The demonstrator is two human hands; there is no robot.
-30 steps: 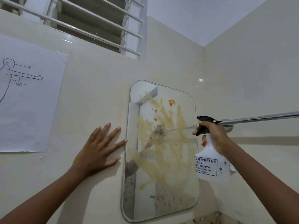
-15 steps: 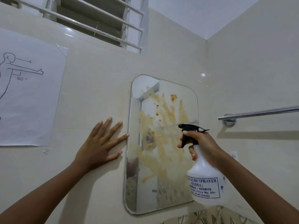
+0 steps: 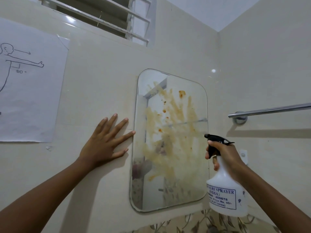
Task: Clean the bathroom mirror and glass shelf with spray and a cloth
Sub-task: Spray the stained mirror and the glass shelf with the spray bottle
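The light is soft, even and moderately bright, with no hard contrast. Daylight enters through the window (image 3: 101, 15) at the top and leaves a pale glare patch on the glossy tile (image 3: 70, 20) just beneath it. 1 small round highlight (image 3: 213, 70) sits near the corner of the wall (image 3: 260, 64). The rail (image 3: 272, 109) throws a broad, soft-edged shadow on the wall below it. The left arm (image 3: 42, 195) casts a fainter shadow alongside itself. The mirror (image 3: 170, 142) reflects only hazily, its image smeared and low in contrast. Focus is crisp in the middle, and the print on the bottle (image 3: 225, 180) reads clearly. Wide-angle stretch shows toward the edges: shapes swell at the lower corners, straight lines slant, and detail softens slightly.
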